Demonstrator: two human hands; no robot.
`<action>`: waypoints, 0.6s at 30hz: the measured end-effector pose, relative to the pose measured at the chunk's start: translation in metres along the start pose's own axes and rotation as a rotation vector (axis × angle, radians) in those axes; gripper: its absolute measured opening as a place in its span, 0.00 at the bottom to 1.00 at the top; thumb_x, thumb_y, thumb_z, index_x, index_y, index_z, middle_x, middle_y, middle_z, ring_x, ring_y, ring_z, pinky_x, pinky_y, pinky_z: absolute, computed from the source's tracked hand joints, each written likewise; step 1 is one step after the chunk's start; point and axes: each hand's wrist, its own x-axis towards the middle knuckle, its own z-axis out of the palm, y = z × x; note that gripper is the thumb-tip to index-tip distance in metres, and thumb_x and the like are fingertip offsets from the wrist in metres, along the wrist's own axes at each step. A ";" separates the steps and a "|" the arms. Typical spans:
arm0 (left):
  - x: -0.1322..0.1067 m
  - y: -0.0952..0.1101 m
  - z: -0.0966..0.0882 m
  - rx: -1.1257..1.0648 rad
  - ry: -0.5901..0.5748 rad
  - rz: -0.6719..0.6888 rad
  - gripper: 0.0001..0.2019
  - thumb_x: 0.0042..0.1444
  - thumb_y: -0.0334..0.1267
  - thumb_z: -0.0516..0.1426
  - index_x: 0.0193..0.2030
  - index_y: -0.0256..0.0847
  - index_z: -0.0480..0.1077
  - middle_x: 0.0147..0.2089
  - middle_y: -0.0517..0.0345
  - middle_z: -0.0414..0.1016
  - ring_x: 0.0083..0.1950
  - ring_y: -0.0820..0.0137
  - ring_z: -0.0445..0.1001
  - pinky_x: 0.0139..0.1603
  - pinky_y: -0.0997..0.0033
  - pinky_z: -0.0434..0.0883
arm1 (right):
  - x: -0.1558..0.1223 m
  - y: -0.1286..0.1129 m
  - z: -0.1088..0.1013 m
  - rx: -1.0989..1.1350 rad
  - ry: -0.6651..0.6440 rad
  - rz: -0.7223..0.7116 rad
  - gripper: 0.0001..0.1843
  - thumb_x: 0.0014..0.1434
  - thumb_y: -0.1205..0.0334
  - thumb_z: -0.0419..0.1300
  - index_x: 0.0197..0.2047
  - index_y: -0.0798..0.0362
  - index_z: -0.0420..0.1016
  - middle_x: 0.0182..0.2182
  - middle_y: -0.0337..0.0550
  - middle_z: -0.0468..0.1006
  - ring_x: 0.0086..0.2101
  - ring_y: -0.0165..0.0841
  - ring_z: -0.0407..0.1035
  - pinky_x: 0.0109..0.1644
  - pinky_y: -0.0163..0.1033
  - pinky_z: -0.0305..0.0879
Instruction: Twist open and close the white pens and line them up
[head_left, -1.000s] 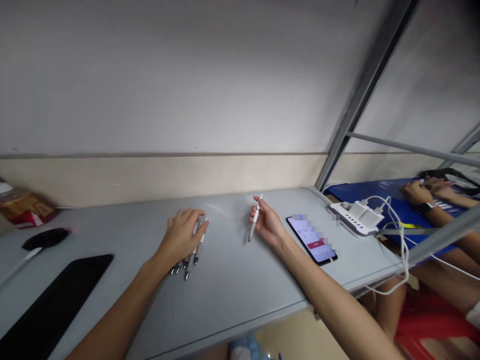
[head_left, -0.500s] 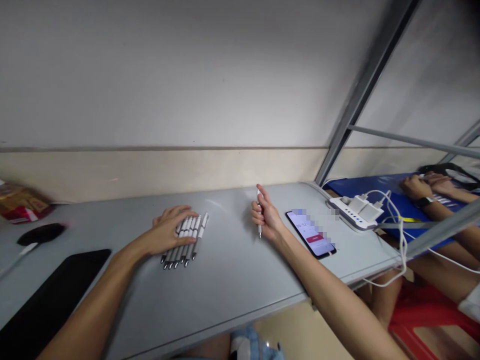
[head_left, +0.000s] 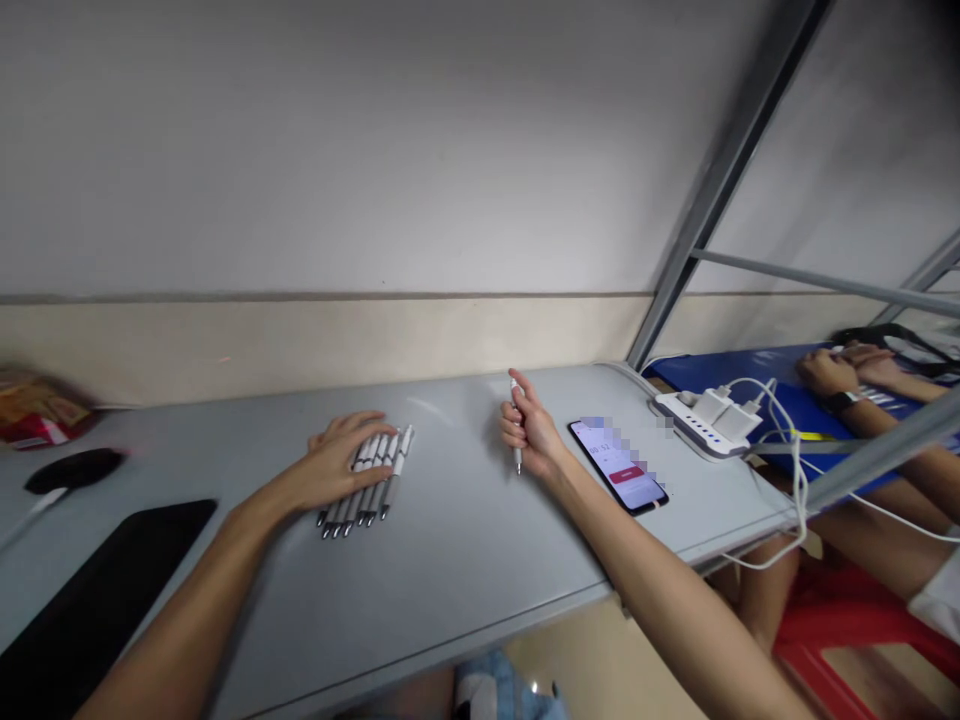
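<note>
My left hand [head_left: 335, 462] lies flat, fingers stretched, on a row of several white pens [head_left: 373, 485] that rest side by side on the grey table [head_left: 465, 560], tips toward me. My right hand [head_left: 529, 435] is closed round a single white pen [head_left: 516, 452], held upright with its tip down just above the table. A phone [head_left: 617, 466] with a lit screen lies right beside that hand.
A white power strip [head_left: 701, 424] with chargers and trailing cables sits at the table's right end. A black pad [head_left: 90, 600] and a dark object [head_left: 73, 470] lie at left, with a red packet [head_left: 34, 415] behind. Another person's arms [head_left: 840, 385] rest on a blue surface at right.
My left hand has flattened and spread the pens into a row. My right hand has turned its pen from slanted to upright and closed round it.
</note>
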 end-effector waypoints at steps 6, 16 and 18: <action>0.004 0.022 0.014 0.075 0.086 0.019 0.21 0.53 0.55 0.56 0.51 0.52 0.68 0.62 0.54 0.64 0.62 0.53 0.59 0.58 0.47 0.56 | 0.000 0.000 -0.001 0.004 -0.017 0.006 0.19 0.60 0.56 0.59 0.53 0.38 0.59 0.19 0.27 0.50 0.16 0.22 0.41 0.17 0.27 0.33; 0.003 0.035 0.018 0.074 0.122 0.033 0.14 0.53 0.52 0.56 0.37 0.44 0.67 0.59 0.51 0.65 0.60 0.53 0.60 0.57 0.49 0.55 | -0.002 0.000 0.001 -0.037 0.011 -0.004 0.18 0.59 0.55 0.60 0.51 0.41 0.60 0.20 0.27 0.51 0.16 0.22 0.42 0.17 0.27 0.34; 0.003 0.037 0.018 0.075 0.116 0.044 0.14 0.53 0.52 0.56 0.36 0.44 0.67 0.59 0.51 0.65 0.60 0.54 0.60 0.56 0.49 0.55 | -0.002 0.000 0.001 -0.049 0.020 -0.010 0.19 0.59 0.55 0.60 0.52 0.40 0.59 0.20 0.27 0.51 0.16 0.22 0.42 0.17 0.27 0.34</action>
